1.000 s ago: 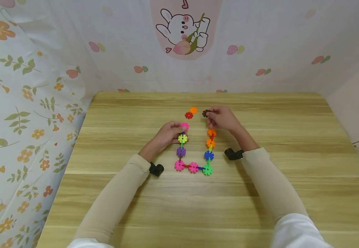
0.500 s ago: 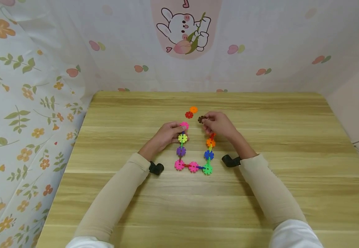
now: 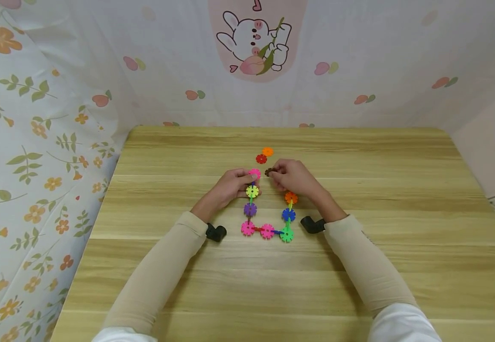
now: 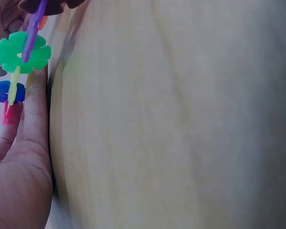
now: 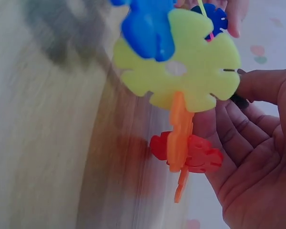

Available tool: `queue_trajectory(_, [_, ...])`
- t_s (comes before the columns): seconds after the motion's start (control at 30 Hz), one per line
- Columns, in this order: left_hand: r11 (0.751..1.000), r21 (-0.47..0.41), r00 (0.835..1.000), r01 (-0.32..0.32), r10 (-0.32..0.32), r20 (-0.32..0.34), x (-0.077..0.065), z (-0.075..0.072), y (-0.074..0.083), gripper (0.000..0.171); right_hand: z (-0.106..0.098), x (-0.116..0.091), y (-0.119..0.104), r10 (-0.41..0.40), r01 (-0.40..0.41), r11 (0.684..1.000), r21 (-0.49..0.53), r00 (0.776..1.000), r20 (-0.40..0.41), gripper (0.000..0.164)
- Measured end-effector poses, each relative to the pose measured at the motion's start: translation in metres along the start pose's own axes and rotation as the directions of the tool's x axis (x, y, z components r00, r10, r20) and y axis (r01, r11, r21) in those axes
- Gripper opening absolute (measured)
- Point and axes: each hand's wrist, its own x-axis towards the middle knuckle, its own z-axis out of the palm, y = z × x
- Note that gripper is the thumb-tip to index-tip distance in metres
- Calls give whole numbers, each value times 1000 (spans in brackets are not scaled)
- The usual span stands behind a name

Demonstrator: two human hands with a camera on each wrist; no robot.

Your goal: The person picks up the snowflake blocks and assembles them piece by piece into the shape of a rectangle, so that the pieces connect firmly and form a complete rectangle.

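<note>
A U-shaped chain of interlocking plastic snowflake discs lies on the wooden table in the head view, with purple (image 3: 250, 209), blue (image 3: 289, 215) and green (image 3: 287, 234) discs among them. At its left arm's far end, my left hand (image 3: 232, 186) pinches a pink disc (image 3: 254, 173) between thumb and fingers. Close to the right of it, my right hand (image 3: 295, 179) pinches a dark brown disc (image 3: 268, 172). That hand hides the far end of the chain's right arm. A green disc (image 4: 14, 53) stands before the left fingers; a pale yellow disc (image 5: 212, 67) partly covers the right fingertips.
Loose red (image 3: 261, 159) and orange (image 3: 267, 151) discs lie beyond the hands. Black wrist devices (image 3: 216, 233) sit beside both forearms. A patterned cloth (image 3: 153, 85) hangs behind the table's far edge, and a flowered one on the left.
My right hand has moved left and nearer with the brown disc, bringing it beside the pink disc and covering the chain's right end. My left hand keeps its place and hold.
</note>
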Motion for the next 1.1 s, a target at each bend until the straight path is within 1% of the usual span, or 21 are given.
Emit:
queue_trajectory(0.1, [1000, -3, 1000, -4, 4, 7, 0, 0, 0, 27, 2, 1, 0, -4, 4, 1000, -14, 1000, 17, 18])
queue_trajectory(0.3, [1000, -10, 1000, -12, 13, 13, -1, 0, 0, 23, 5, 2, -3, -43, 46, 997, -68, 998, 42, 16])
queue_trajectory(0.4, [1000, -6, 1000, -11, 11, 4, -1, 0, 0, 23, 6, 2, -6, -49, 54, 994, -92, 998, 50, 15])
queue_trajectory(0.6, [1000, -17, 1000, -9, 9, -13, 1, 1, -1, 30, 7, 0, -12, -47, 53, 990, -133, 998, 49, 16])
queue_trajectory(0.73, [1000, 2, 1000, -6, 6, -28, 3, 1, -2, 29, 9, 1, -12, -69, 75, 985, -158, 997, 40, 16])
queue_trajectory(0.87, [999, 39, 998, -9, 11, -55, 2, 2, -2, 28, 11, 1, -12, -96, 99, 973, -210, 995, 27, 16])
queue_trajectory(1.0, [997, 75, 997, -14, 20, -81, 1, 4, -1, 29, 13, 0, -15, -113, 114, 953, -281, 993, 19, 17])
queue_trajectory(1.1, [996, 87, 995, -10, 18, -96, 1, 5, -1, 28, 13, -1, -18, -123, 123, 941, -314, 992, 21, 17])
